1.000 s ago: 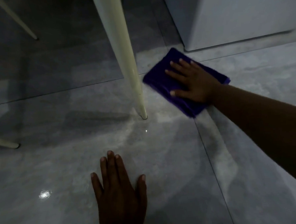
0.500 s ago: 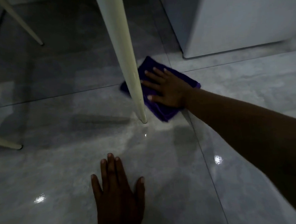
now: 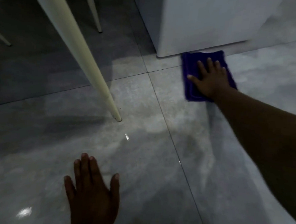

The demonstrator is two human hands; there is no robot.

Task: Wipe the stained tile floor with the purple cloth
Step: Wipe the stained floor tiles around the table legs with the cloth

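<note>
Soft purple square cloth [image 3: 189, 70] pressed flat on shiny grey tile floor [image 3: 146, 154] by spread right hand [image 3: 209, 79], touching white cabinet base [image 3: 200, 47]. Left hand [image 3: 91, 193] spread flat on floor, likely for balance.

A white cabinet [image 3: 216, 17] is blocking the floor at one o'clock, its base edge touching the far edge of the purple cloth [image 3: 191, 70]. A slanted cream furniture leg [image 3: 82, 58] is planting its foot near centre, walling off eleven o'clock; two thinner legs [image 3: 94, 13] are standing beyond. Open tile floor [image 3: 155, 163] is stretching from three through nine o'clock.
</note>
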